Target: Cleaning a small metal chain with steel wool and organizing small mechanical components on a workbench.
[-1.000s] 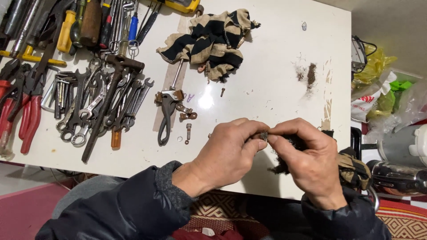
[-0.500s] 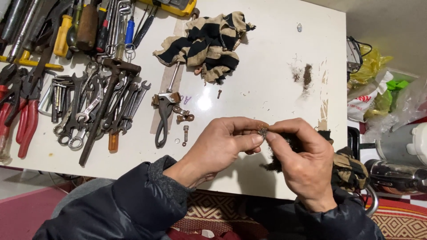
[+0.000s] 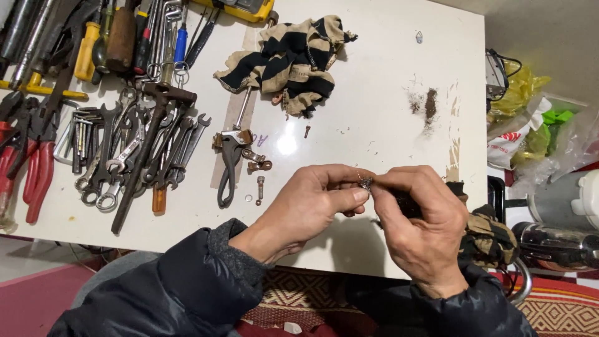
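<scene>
The left hand [image 3: 312,203] and the right hand [image 3: 421,231] meet above the near edge of the white-topped work table [image 3: 374,100]. Both pinch one small, dull grey metal part [image 3: 365,183] between thumb and fingertips; the part is too small to identify. The right hand also grasps a dark object [image 3: 405,203] against its palm, largely hidden.

Risks, as judged from this position:

- The small part is held only by fingertip pressure. A slip probably drops it onto the person's lap or the patterned red rug [image 3: 561,312] below, where it would be hard to find.
- The hold sits over the table edge, not over the surface, so nothing catches a fall.
- Loose fasteners, including a short grey bolt [image 3: 260,185], lie near the dark metal pliers-type tool [image 3: 229,165]. A sleeve sweep could scatter them.
- The striped black-and-tan cloth [image 3: 290,59] lies well apart, out of immediate reach.
</scene>
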